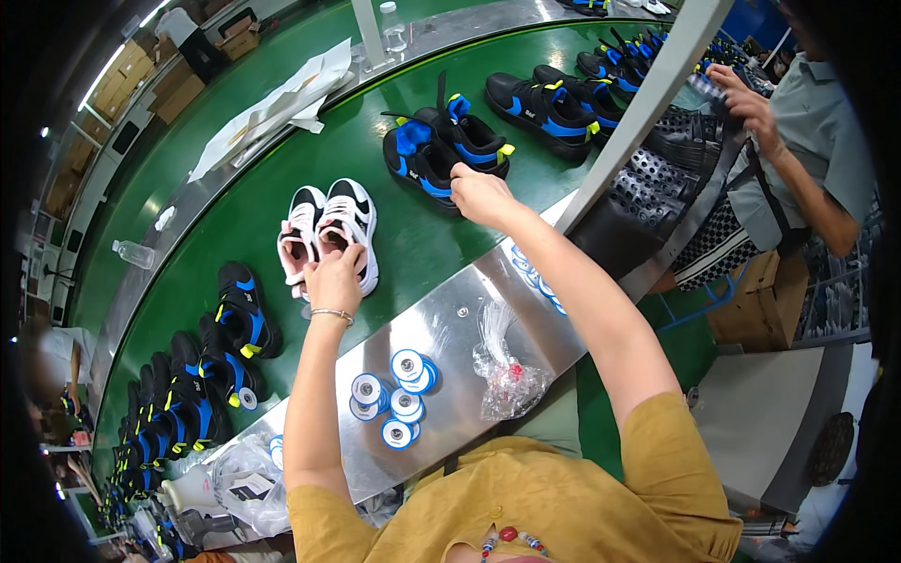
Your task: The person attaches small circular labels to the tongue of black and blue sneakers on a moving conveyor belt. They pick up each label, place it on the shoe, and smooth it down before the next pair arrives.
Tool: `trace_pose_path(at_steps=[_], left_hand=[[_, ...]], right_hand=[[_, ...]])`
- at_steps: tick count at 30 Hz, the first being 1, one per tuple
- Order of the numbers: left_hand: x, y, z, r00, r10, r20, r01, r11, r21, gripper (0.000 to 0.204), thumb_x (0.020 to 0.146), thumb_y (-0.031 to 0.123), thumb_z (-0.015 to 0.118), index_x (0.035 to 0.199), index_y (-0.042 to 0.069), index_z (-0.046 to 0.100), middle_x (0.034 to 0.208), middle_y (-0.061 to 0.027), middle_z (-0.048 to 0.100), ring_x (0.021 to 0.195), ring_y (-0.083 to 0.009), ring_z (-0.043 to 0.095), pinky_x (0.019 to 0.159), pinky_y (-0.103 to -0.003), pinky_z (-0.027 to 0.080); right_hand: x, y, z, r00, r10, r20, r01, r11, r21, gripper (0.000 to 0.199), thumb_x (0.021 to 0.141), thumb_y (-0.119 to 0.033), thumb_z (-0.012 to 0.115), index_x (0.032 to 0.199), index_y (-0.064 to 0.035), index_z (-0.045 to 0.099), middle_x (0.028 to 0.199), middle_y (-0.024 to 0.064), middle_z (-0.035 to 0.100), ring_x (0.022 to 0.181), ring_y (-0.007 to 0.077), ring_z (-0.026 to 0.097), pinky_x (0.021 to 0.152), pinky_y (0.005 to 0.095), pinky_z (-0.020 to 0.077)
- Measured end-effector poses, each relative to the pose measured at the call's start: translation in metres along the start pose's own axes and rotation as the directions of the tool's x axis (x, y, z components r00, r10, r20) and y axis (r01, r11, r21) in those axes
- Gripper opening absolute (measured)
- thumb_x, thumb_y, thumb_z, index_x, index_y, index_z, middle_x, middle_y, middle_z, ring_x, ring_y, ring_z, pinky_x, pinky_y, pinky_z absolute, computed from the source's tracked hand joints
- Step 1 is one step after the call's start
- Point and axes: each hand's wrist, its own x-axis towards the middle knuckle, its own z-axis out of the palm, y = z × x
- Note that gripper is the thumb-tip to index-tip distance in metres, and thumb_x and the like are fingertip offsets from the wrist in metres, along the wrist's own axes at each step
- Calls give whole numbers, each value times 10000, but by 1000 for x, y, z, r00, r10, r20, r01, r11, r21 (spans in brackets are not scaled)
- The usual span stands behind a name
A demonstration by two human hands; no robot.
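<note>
My left hand (335, 279) is closed at the heel opening of a white, black and pink sneaker (352, 211). Its mate (298, 225) sits against it on the left, and both toes point away from me. Farther right, my right hand (481, 195) pinches the heel of a black and blue sneaker (405, 161), the tips of the fingers partly hidden. Close beside that one lies a second black and blue sneaker (474, 141) with a yellow heel tab. Straps stand up loose on this pair.
Shoes rest on a green conveyor belt (253, 202). On the metal ledge (441, 328) before me are several blue-rimmed discs (405, 366) and a clear plastic bag (513, 385). White paper (272, 108) lies across the belt's far edge. A post (648, 103) and a co-worker (807, 141) are at right.
</note>
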Motion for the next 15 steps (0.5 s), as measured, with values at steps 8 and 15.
trace_pose_path(at_steps=[8,15], left_hand=[[-7,32,-23,966,48,-254,-103,972,-211,194,779,89,671,967,51,645,963,-121,610,956,-303,564,826,-422,433],[-16,59,7,888,-198,416,451,187,-873,161,893,84,626,996,-34,589,931,-113,668,831,-178,669,716,-260,539]], right_hand=[[-54,-92,0,986,-106,-132,156,870,468,127,875,-184,622,881,-58,635,1074,113,570,812,335,620,734,407,496],[-92,-75,-34,987,-13,-163,34,992,125,77,869,-165,624,894,-94,640,1112,119,556,800,329,636,679,403,511]])
